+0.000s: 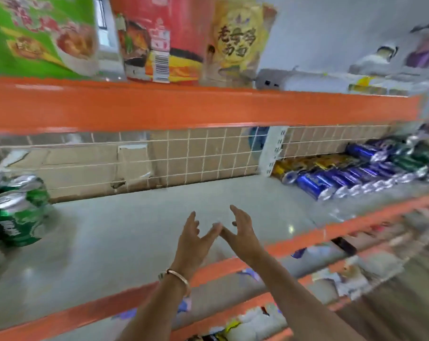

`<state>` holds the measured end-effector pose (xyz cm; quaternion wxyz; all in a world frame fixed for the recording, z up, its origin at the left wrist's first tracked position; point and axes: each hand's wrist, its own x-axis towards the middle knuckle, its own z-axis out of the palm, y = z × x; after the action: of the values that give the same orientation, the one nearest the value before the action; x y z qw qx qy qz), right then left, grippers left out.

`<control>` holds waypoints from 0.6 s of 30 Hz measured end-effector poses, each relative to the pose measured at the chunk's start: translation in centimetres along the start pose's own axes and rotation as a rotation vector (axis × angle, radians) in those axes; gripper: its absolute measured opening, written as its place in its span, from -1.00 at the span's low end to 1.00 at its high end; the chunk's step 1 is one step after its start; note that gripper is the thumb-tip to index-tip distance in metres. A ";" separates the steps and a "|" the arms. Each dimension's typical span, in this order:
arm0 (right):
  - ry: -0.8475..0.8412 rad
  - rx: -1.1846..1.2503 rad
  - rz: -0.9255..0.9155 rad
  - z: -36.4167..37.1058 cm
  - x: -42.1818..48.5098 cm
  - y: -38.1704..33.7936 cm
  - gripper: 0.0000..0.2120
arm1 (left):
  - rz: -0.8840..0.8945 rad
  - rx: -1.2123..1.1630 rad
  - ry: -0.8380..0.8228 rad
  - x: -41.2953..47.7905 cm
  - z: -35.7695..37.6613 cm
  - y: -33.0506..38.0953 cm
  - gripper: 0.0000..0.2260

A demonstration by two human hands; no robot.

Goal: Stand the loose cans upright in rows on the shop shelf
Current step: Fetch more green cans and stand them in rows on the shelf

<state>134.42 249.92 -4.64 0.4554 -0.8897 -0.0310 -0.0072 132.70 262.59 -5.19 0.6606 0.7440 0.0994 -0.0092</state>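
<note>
Head view | at least three green cans [14, 210] are standing at the shelf [134, 217] left end | I am hovering left hand [192, 238] and right hand [240, 232] empty, fingers spread, thumbs touching, over the shelf middle | blue cans [331, 178] are lying at the shelf right end, too blurred to count | probably best gripping each by its body.

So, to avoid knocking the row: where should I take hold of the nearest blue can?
Probably round its mid-body, from above and the left. The nearest blue can lies on its side with bare shelf to its left and the neighbouring cans close on its right, so a grip across the barrel from the open side looks clearest.
</note>
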 end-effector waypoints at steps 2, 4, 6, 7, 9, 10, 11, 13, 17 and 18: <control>0.062 -0.022 0.030 -4.3 -0.6 3.0 -0.34 | -0.001 -0.006 -0.067 -0.3 5.2 0.7 -0.28; 0.121 -0.045 0.071 -8.6 -1.3 5.9 -0.34 | 0.010 0.014 -0.132 -0.8 10.3 1.7 -0.28; 0.175 -0.047 0.135 -12.8 -2.2 8.6 -0.23 | 0.033 0.042 -0.189 -1.3 15.4 2.6 -0.27; 0.211 -0.042 0.163 -14.8 -2.6 9.8 -0.15 | 0.045 0.056 -0.218 -1.5 17.8 3.1 -0.27; 0.254 -0.020 0.214 -18.9 -3.3 11.9 -0.12 | 0.061 0.063 -0.271 -2.0 22.5 4.1 -0.26; 0.260 -0.004 0.238 -20.9 -3.5 13.0 -0.21 | 0.063 0.059 -0.293 -2.2 24.6 4.6 -0.25; 0.266 0.012 0.258 -22.7 -3.7 14.2 -0.30 | 0.067 0.054 -0.311 -2.3 26.7 4.9 -0.25; 0.315 0.012 0.279 -26.0 -3.7 16.7 -0.36 | 0.071 0.071 -0.332 -2.6 30.5 5.6 -0.24; 0.401 0.073 0.320 -30.5 -3.4 20.0 -0.39 | 0.068 0.095 -0.372 -2.4 36.7 6.7 -0.25; 0.419 0.079 0.323 -31.3 -3.1 20.7 -0.40 | 0.069 0.104 -0.390 -2.2 37.8 7.0 -0.26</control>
<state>133.11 212.31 -3.19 0.4815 -0.8437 0.2063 -0.1172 136.13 224.28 -2.81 0.6281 0.7641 -0.0567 -0.1354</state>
